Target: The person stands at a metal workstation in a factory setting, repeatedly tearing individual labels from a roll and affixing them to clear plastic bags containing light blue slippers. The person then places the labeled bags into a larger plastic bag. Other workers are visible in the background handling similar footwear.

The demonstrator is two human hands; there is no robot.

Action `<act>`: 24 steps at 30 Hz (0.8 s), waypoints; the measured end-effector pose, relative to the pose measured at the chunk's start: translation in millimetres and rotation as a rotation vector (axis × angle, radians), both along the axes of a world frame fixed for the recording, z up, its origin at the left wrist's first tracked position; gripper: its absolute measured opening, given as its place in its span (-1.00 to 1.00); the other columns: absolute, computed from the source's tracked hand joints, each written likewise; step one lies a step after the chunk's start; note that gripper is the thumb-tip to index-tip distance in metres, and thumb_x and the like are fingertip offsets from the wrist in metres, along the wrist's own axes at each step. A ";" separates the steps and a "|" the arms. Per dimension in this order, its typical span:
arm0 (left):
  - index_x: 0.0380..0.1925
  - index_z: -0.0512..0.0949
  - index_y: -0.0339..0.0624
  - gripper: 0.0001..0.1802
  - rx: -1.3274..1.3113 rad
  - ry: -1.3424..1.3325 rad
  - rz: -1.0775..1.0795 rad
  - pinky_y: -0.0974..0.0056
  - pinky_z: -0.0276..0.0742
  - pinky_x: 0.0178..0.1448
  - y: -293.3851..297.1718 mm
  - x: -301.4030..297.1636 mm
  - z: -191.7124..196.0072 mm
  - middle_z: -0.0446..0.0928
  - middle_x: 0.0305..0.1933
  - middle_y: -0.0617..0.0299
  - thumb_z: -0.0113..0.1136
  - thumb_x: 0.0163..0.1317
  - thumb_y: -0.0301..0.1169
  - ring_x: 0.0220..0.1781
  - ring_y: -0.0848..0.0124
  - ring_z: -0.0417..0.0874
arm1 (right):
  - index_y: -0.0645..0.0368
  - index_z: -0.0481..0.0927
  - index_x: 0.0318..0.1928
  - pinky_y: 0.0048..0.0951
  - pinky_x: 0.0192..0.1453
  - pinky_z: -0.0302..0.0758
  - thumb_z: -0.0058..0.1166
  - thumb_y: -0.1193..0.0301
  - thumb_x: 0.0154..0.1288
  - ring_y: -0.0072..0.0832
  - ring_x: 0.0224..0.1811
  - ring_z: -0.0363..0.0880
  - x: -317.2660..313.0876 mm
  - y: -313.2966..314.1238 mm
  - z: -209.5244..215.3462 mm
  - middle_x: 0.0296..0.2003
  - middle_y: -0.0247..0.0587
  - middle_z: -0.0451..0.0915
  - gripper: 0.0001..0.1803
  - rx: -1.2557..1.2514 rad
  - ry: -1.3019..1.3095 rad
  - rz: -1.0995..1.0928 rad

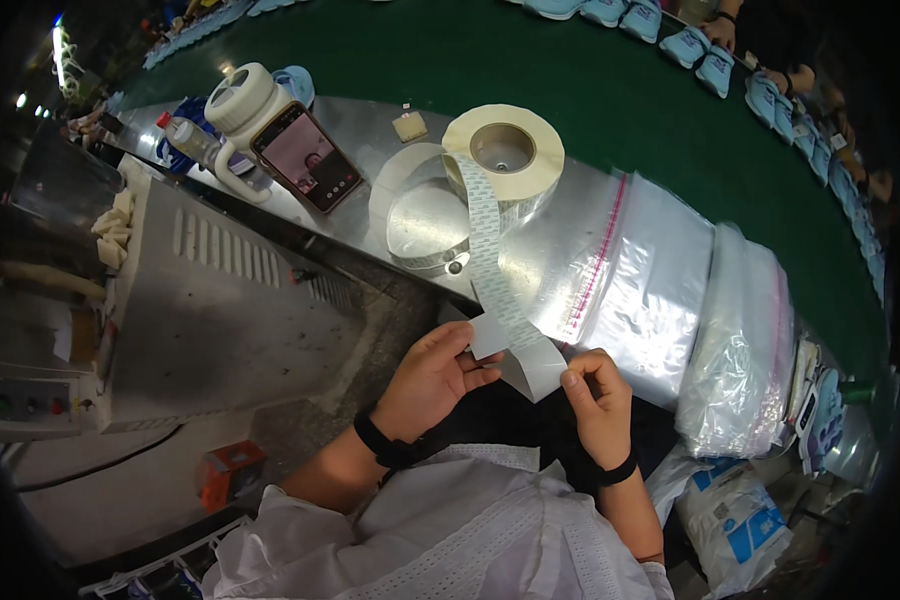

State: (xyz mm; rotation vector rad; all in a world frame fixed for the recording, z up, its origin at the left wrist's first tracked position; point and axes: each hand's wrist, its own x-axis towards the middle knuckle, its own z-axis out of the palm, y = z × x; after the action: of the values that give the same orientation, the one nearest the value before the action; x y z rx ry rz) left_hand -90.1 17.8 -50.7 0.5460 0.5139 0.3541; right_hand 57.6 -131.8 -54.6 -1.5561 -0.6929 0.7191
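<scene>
A pale strip of labels [484,235] with small print runs down from a large cream roll [541,160] lying on the metal bench. Its lower end bends into a blank white part [538,370] in front of me. My left hand [432,372] grips a small white flap [487,337] at the strip's left edge, thumb on top; whether that is a separate label I cannot tell. On the other side my right hand [600,400] pinches the strip's right corner between thumb and bent fingers. Both wrists wear black bands.
Stacked clear plastic bags [660,290] lie right of the strip. A phone [305,157] leans on a white jug [242,100] at the left. Beyond runs a green conveyor belt [390,55] with light blue shoes [685,45]; another person's hands [720,33] are there.
</scene>
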 end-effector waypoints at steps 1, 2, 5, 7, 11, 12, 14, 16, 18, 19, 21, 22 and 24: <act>0.00 0.40 -0.26 -0.66 -0.032 0.007 -0.032 0.18 0.47 0.08 0.0 1.2 7.3 0.47 -0.03 0.09 -0.15 0.36 -0.28 0.02 0.32 0.50 | 0.25 0.46 -0.37 -0.61 -0.29 0.28 0.07 0.53 0.18 -0.62 -0.43 0.28 0.6 -0.2 0.3 -0.47 -0.37 0.38 -0.93 -0.001 0.016 0.020; 0.01 0.39 -0.24 -0.65 -0.064 0.015 -0.064 0.18 0.45 0.10 0.3 2.2 11.9 0.46 0.00 0.09 -0.16 0.37 -0.25 0.04 0.31 0.48 | 0.25 0.46 -0.37 -0.60 -0.28 0.28 0.07 0.53 0.18 -0.62 -0.42 0.29 1.3 0.0 1.6 -0.46 -0.36 0.38 -0.93 -0.002 0.032 0.040; 0.03 0.38 -0.23 -0.62 -0.104 -0.039 -0.104 0.17 0.38 0.16 1.0 7.4 14.1 0.41 0.06 0.11 -0.16 0.37 -0.21 0.07 0.33 0.44 | 0.25 0.47 -0.36 -0.60 -0.23 0.29 0.06 0.55 0.17 -0.61 -0.39 0.30 3.8 -2.3 4.5 -0.41 -0.34 0.42 -0.95 -0.005 0.082 0.124; 0.09 0.34 -0.23 -0.57 -0.055 0.009 -0.147 0.17 0.36 0.17 7.3 2.1 -4.0 0.40 0.08 0.11 -0.20 0.38 -0.18 0.08 0.32 0.42 | 0.25 0.47 -0.36 -0.60 -0.20 0.30 0.05 0.57 0.16 -0.61 -0.36 0.32 3.8 -3.0 5.2 -0.37 -0.32 0.45 -0.96 0.016 0.096 0.136; 0.15 0.30 -0.25 -0.49 -0.044 0.117 -0.250 0.16 0.30 0.20 4.1 -3.8 2.2 0.38 0.10 0.16 -0.28 0.40 -0.10 0.12 0.32 0.37 | 0.25 0.47 -0.34 -0.59 -0.15 0.31 0.04 0.59 0.15 -0.60 -0.30 0.36 2.6 -1.3 6.4 -0.30 -0.29 0.48 -0.95 0.096 0.100 0.134; 0.16 0.28 -0.26 -0.47 -0.032 0.060 -0.245 0.16 0.29 0.20 3.3 -0.8 4.6 0.37 0.11 0.15 -0.30 0.40 -0.09 0.13 0.33 0.37 | 0.25 0.47 -0.34 -0.59 -0.14 0.31 0.04 0.59 0.15 -0.60 -0.29 0.36 3.6 -0.8 7.0 -0.29 -0.29 0.49 -0.95 0.113 0.104 0.154; 0.18 0.26 -0.27 -0.43 -0.008 -0.047 -0.225 0.16 0.28 0.21 1.5 3.7 8.4 0.35 0.14 0.15 -0.34 0.40 -0.06 0.15 0.33 0.35 | 0.25 0.47 -0.33 -0.58 -0.13 0.31 0.02 0.57 0.18 -0.60 -0.27 0.37 6.6 -0.9 3.9 -0.28 -0.28 0.49 -0.96 0.079 -0.016 0.260; 0.19 0.25 -0.29 -0.41 0.055 -0.028 -0.243 0.17 0.26 0.22 2.0 7.4 10.8 0.32 0.17 0.13 -0.34 0.40 -0.04 0.17 0.33 0.34 | 0.25 0.47 -0.32 -0.59 -0.15 0.31 0.00 0.54 0.21 -0.62 -0.28 0.37 6.2 0.5 4.6 -0.30 -0.29 0.49 -0.96 0.051 -0.004 0.285; 0.20 0.23 -0.30 -0.40 0.103 -0.022 -0.268 0.16 0.26 0.23 2.5 8.1 9.0 0.30 0.19 0.11 -0.35 0.40 -0.03 0.18 0.32 0.33 | 0.26 0.48 -0.32 -0.61 -0.20 0.31 -0.02 0.51 0.25 -0.66 -0.33 0.36 -0.6 5.7 10.0 -0.36 -0.32 0.49 -0.93 0.031 0.139 0.229; 0.21 0.22 -0.31 -0.39 0.117 -0.028 -0.285 0.16 0.26 0.23 2.6 7.6 6.0 0.29 0.21 0.11 -0.36 0.40 -0.03 0.19 0.32 0.32 | 0.26 0.48 -0.33 -0.63 -0.23 0.31 -0.03 0.49 0.26 -0.68 -0.36 0.34 -2.1 8.2 11.1 -0.40 -0.35 0.47 -0.91 -0.020 0.145 0.187; 0.21 0.23 -0.31 -0.42 0.150 0.002 -0.299 0.16 0.27 0.23 2.8 6.2 6.9 0.28 0.22 0.10 -0.31 0.39 -0.07 0.20 0.31 0.32 | 0.27 0.49 -0.34 -0.65 -0.30 0.29 -0.04 0.46 0.28 -0.72 -0.42 0.31 -3.4 13.2 10.8 -0.48 -0.40 0.45 -0.88 -0.121 0.157 0.102; 0.20 0.25 -0.30 -0.45 0.170 0.041 -0.299 0.16 0.27 0.22 4.1 5.7 9.8 0.28 0.22 0.09 -0.24 0.37 -0.11 0.20 0.31 0.32 | 0.28 0.49 -0.34 -0.66 -0.32 0.28 -0.04 0.46 0.28 -0.73 -0.44 0.30 -3.5 14.7 8.2 -0.50 -0.42 0.43 -0.87 -0.116 0.156 0.095; 0.18 0.29 -0.27 -0.50 0.574 0.196 -0.256 0.16 0.27 0.21 2.2 2.4 19.8 0.29 0.22 0.07 -0.12 0.32 -0.21 0.20 0.30 0.32 | 0.29 0.49 -0.34 -0.67 -0.37 0.26 -0.03 0.46 0.28 -0.75 -0.48 0.27 -3.2 16.8 4.3 -0.55 -0.46 0.39 -0.87 -0.105 0.153 0.082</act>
State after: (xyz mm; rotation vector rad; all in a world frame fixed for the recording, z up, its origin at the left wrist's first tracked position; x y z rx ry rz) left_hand -87.7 20.1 -30.9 1.1997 0.5219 0.1991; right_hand 54.4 -115.0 -50.3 -1.5558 -0.6160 0.9379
